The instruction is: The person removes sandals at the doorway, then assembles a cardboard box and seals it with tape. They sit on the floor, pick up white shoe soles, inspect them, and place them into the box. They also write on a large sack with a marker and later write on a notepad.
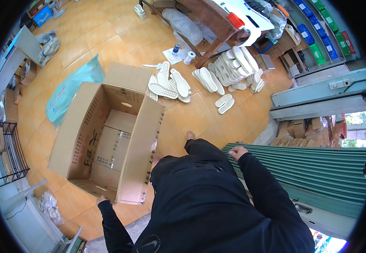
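The left hand [102,199] clamps the carton [138,154]'s near edge; whether the right hand [237,153]'s grip is closed I cannot tell. One-handed tugging could tear the cardboard.

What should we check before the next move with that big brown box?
1. Cardboard box open: ok, flaps are spread.
2. Left hand at the box: ok, at its near edge.
3. Right hand at the box: not ok, it's away by the green ridged panel.
4. Toes away from the box: cannot tell; one bare foot shows apart, the other is hidden.
5. White soles tidy: not ok, the nearest heap lies jumbled.
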A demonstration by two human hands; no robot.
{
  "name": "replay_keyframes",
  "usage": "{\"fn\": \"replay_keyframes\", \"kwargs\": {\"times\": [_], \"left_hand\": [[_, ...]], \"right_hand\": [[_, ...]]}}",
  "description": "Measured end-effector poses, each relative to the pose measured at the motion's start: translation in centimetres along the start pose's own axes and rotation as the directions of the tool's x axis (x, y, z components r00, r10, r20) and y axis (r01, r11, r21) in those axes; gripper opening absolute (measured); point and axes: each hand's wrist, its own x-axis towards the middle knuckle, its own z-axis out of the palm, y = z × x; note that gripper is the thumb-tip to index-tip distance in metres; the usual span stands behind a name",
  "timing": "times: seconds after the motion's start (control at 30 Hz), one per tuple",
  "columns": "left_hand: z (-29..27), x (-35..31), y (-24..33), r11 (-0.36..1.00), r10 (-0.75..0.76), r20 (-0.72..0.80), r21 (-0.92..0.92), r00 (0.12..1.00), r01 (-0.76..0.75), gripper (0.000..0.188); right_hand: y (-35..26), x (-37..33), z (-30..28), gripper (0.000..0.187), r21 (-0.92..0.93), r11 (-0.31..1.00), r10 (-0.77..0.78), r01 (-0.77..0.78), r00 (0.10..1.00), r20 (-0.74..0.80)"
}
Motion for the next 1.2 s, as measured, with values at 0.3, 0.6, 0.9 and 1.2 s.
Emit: {"fn": "replay_keyframes", "kwargs": {"times": [0.3, 0.6, 0.9, 1.2], "left_hand": [[1.2, 0.7, 0.1, 0.974, -0.117, -0.005, -0.194, 0.993, 0.114, 0.027], [4.2, -3.9, 5.2, 0.969, -0.195, -0.109, 0.134, 0.975, 0.209, 0.031], [4.1, -11.4, 10.5, 0.935, -0.217, -0.226, 0.230, 0.950, 0.268, 0.030], [5.8, -16.7, 7.9, 0.852, -0.217, -0.266, 0.418, 0.939, 0.315, 0.037]], "right_hand": [[0.7, 1.5, -0.1, 0.037, 0.047, 0.999, 0.010, -0.009, 1.000, -0.008], [4.3, 6.8, -1.3, 0.030, 0.233, 0.972, -0.041, 0.026, 0.997, 0.060], [1.7, 14.9, -4.6, 0.025, 0.237, 0.971, -0.036, -0.038, 0.953, 0.302], [-9.8, 25.2, -16.0, 0.030, 0.238, 0.969, -0.133, 0.060, 0.943, 0.304]]}}
